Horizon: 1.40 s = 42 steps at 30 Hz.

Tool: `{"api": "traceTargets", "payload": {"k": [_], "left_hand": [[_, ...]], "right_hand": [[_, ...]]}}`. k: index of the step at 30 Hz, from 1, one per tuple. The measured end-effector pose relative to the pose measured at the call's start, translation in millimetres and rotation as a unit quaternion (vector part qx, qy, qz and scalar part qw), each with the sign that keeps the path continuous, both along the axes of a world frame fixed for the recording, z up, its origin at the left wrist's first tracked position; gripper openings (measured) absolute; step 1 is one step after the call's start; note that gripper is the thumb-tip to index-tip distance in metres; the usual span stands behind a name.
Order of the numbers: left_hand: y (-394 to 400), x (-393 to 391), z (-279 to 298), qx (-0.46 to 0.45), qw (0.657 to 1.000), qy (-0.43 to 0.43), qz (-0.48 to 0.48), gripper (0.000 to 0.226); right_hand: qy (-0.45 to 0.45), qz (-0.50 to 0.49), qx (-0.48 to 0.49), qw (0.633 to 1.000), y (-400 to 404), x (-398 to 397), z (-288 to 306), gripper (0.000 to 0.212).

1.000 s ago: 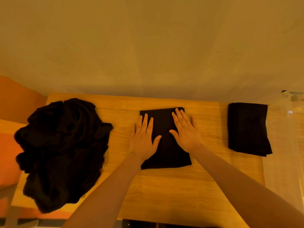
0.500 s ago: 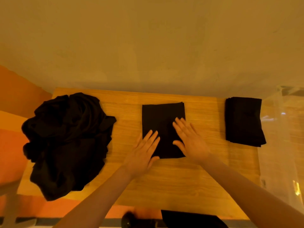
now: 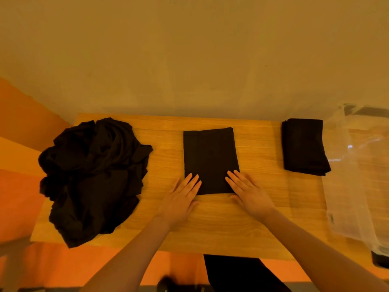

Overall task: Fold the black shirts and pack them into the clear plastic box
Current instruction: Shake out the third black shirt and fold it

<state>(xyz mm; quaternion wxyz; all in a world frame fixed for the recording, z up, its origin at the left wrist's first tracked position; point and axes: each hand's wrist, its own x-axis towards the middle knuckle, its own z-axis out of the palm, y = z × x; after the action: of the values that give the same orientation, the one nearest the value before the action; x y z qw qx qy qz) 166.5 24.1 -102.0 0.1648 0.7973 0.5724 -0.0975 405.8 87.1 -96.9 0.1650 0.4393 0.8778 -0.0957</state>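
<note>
A heap of unfolded black shirts (image 3: 92,178) is seen at the desk's (image 3: 210,228) left; the folded shirt (image 3: 210,159) lies centrally, its near corners touched by the straight, flat fingers of the left hand (image 3: 181,199) and right hand (image 3: 250,194); a folded stack (image 3: 303,146) sits beside the clear plastic box (image 3: 357,175).

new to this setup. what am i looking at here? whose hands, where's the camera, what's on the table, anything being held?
No robot here: these are a person's two bare hands. The single camera is worn on the person's head and looks forward and down, so the arms come in from the bottom edge.

On the wooden table lie three lots of black cloth: an unfolded pile of black shirts at the left, one folded shirt in the middle, and a folded stack at the right. Beside that stack stands the clear plastic box.

Nothing is held. The left hand and right hand lie flat, fingers straight, fingertips on the near corners of the middle shirt. There is no grip on it.
</note>
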Motion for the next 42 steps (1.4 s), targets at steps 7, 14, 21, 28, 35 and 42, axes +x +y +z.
{"api": "traceTargets", "payload": {"k": [7,14,21,28,35,42], "left_hand": [[8,-5,3,0.085,0.995,-0.052,0.026,0.040],[15,3,31,0.015,0.950,-0.232,0.207,0.031],[42,-1,60,-0.063,0.851,-0.394,0.340,0.018],[77,3,53,-0.047,0.739,-0.483,0.467,0.015],[85,-3,30,-0.138,0.633,-0.563,0.513,0.027],[99,10,16,0.017,0.700,-0.439,0.563,0.022]], "right_hand": [[0.067,0.023,0.009,0.997,1,6,4,0.051],[0.199,-0.140,-0.048,0.969,-1,-6,31,0.037],[0.457,-0.364,-0.160,0.796,27,-11,50,0.018],[0.486,-0.410,-0.227,0.738,70,-30,44,0.024],[0.479,-0.446,-0.161,0.738,92,-43,30,0.023],[0.436,-0.399,-0.060,0.805,97,-57,16,0.030]]}}
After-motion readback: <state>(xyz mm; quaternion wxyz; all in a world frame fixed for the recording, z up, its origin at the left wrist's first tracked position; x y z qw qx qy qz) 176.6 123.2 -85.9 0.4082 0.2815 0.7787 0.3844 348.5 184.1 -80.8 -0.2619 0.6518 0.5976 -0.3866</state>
